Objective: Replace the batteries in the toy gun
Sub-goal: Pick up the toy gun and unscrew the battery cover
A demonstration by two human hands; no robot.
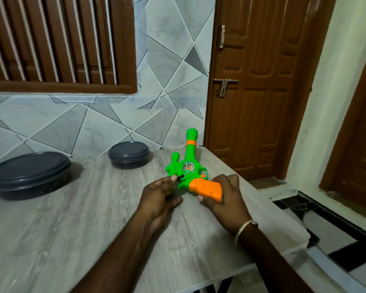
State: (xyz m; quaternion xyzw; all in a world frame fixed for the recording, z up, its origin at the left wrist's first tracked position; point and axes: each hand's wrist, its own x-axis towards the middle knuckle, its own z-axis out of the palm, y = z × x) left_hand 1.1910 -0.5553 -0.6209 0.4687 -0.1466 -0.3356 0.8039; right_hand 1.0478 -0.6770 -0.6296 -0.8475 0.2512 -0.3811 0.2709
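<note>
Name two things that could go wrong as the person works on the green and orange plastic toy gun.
The thin black screwdriver, pinched by the left hand, could slip off the toy gun toward the right hand gripping its orange handle. The gun lies near the grey wood-grain table's edge; loosened screws could roll off.
</note>
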